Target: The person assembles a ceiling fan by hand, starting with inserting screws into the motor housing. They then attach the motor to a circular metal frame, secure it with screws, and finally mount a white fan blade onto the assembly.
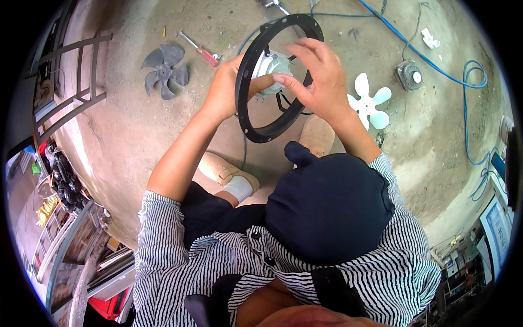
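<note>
A black ring-shaped fan frame [243, 101] with a silver fan motor [279, 64] inside it is held up above my feet. My left hand [226, 82] grips the assembly from the left, its thumb reaching across the motor inside the ring. My right hand [326, 73] is at the ring's right side, fingers curved and spread apart over the motor. Its thumb tip meets the motor close to my left thumb; the fingertips are slightly blurred. A black cable [283, 102] hangs below the motor.
On the concrete floor lie a dark fan blade [164, 71], a red-handled screwdriver [206, 55], a white fan blade [368, 102] and a small motor [407, 75]. A blue hose [406, 39] runs along the right. A metal frame [81, 82] stands left. A dark cloth bundle [329, 210] covers my lap.
</note>
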Motion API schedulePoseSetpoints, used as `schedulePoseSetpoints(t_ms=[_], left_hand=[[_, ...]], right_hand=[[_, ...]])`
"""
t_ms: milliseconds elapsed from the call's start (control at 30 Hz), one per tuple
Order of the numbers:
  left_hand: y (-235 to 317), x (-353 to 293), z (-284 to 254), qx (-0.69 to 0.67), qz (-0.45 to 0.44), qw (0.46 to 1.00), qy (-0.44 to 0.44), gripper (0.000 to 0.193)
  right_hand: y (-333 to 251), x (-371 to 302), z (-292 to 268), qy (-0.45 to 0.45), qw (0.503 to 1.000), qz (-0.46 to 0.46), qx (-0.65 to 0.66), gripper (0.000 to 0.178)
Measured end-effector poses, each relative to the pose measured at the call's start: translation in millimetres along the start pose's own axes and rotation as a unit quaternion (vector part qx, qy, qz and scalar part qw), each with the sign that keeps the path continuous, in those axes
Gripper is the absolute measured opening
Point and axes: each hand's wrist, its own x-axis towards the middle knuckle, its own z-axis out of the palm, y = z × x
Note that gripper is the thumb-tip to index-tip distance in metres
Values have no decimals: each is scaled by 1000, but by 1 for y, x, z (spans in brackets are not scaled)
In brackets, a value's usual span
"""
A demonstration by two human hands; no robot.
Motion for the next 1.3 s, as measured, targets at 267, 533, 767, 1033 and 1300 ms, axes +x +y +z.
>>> schedulePoseSetpoints(t_ms=[267,533,767,1033,1300], left_hand=[[-11,2,5,-41,48,997,50,40],[-4,0,-1,-24,21,999,19,56],[4,-5,0,-27,27,999,37,39],[-7,-3,4,-63,55,995,48,37],[-6,0,2,-46,36,998,36,38]], right_hand=[[-2,2,0,-34,999,-33,6,46],[-4,1,1,-36,999,-23,33,48],[-3,1,4,-26,999,-37,5,48],[-6,0,2,-29,999,-14,4,45],[-6,0,4,-38,999,-33,0,45]])
